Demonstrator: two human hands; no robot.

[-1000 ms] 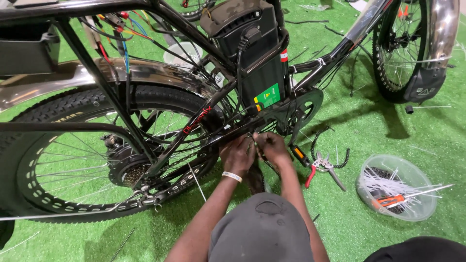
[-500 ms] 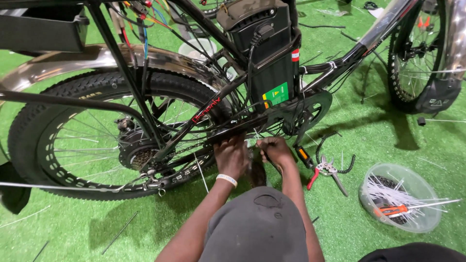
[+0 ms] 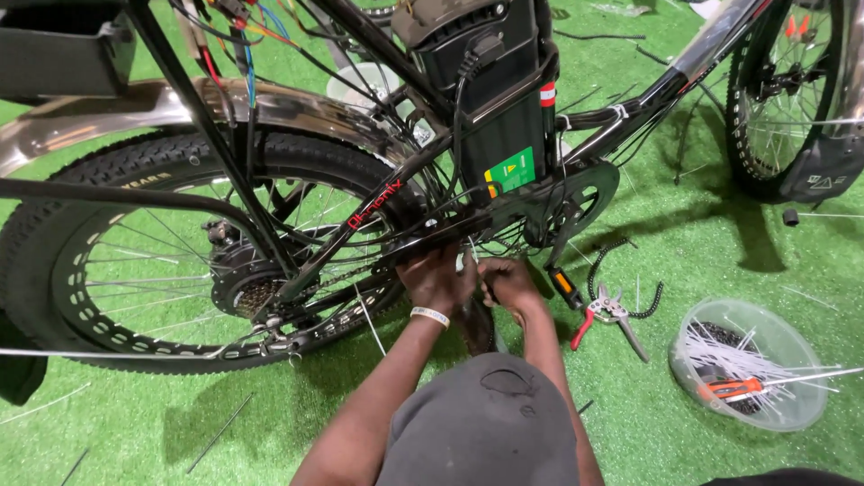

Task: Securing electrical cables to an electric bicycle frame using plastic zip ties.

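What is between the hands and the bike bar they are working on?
Nothing visible. The left hand and right hand are both already up against the lower frame bar, by a white zip tie.

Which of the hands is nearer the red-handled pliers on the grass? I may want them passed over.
Right. The right hand works under the bike frame, just beside the red-handled pliers. The left hand sits farther off, beyond the right one.

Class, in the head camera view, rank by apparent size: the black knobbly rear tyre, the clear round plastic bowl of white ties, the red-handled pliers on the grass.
1. Black knobbly rear tyre, largest.
2. Clear round plastic bowl.
3. Red-handled pliers, smallest.
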